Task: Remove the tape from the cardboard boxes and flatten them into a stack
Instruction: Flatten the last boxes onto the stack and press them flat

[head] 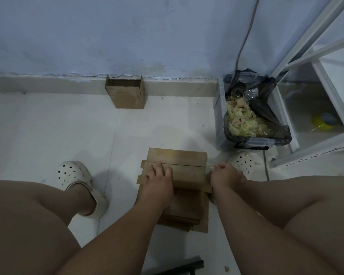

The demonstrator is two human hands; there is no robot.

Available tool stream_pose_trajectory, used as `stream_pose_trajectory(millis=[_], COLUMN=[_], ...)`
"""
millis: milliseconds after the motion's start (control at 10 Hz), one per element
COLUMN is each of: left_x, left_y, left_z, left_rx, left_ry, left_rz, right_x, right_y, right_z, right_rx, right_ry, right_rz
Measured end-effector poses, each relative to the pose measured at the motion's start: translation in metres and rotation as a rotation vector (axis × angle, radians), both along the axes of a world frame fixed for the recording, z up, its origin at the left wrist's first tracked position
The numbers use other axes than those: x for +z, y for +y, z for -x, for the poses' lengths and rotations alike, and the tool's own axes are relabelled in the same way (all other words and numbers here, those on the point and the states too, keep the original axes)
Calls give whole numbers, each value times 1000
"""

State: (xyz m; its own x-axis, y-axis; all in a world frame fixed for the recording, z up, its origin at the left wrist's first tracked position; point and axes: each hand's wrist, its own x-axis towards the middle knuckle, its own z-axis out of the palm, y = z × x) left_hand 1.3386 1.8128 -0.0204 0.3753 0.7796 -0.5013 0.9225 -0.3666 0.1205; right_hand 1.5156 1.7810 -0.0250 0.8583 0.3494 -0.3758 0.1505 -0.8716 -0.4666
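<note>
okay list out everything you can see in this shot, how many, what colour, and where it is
Brown cardboard box on top of the stack: one, brown, floor centre, under both hands.
Flattened brown cardboard stack: several sheets, exact count unclear, brown, beneath that box.
Open brown cardboard box: one, brown, against the wall's baseboard.
Clear plastic bin with black bag: one, right of the stack, holding yellowish crumpled tape scraps.
White metal shelf frame: one, far right.
Yellow round object: one, on the low shelf, too blurred to identify.
Grey cable: one, down the wall.
White clog shoes: two, either side of the stack.
Left hand: flat on the box.
Right hand: at the box's right edge, grip unclear.
</note>
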Motion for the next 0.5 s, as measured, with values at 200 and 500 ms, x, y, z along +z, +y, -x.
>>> stream_pose_trajectory(millis=[200,500], left_x=[-1,-7], left_y=[0,0], left_z=[1,0], left_rx=[16,56], left_ry=[0,-28], left_rz=[5,21], right_x=[-8,12], right_y=[-9,4], right_z=[-22,-15], right_rx=[-419,-225], right_ry=[361,160], right_rz=[-258,-204])
